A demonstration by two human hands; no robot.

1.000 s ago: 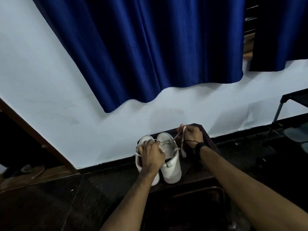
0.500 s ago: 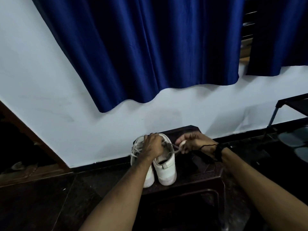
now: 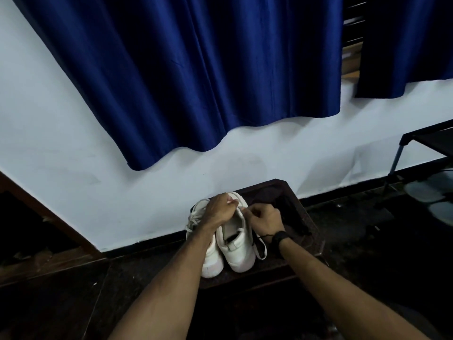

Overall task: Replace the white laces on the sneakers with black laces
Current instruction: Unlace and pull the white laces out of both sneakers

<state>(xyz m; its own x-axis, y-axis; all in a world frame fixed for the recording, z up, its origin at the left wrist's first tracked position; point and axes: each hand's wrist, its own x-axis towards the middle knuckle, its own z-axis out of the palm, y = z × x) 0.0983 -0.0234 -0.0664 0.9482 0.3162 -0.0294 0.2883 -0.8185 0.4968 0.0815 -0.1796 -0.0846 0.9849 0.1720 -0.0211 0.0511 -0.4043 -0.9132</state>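
**A:** so where's everything sitting right now?

**B:** two white sneakers [image 3: 228,244] side by side on a dark stool [image 3: 308,231] pushed up to the white wall [image 3: 73,153], about 6 o'clock in the view. The sneaker on the left has its white lace [image 3: 195,220] criss-crossed across the front.

**A:** and the hands?

**B:** left hand [image 3: 219,210] is over the far end of the pair, at 12 o'clock of the shoes, fingers curled and gripping the right sneaker there. Right hand [image 3: 263,218] is just beside it at 3 o'clock, fingers bent in, pinching a bit of white lace right at the shoe's edge. Black watch [image 3: 282,238] on that wrist.

**A:** any loose lace?

**B:** yep, a white loose lace [image 3: 261,249] lies in a loop on the stool at the right shoe's 4 o'clock. Dark cloth-ish stuff [image 3: 291,214] past the right hand, can't tell what. Blue curtain [image 3: 196,69] hangs up at 12 o'clock.
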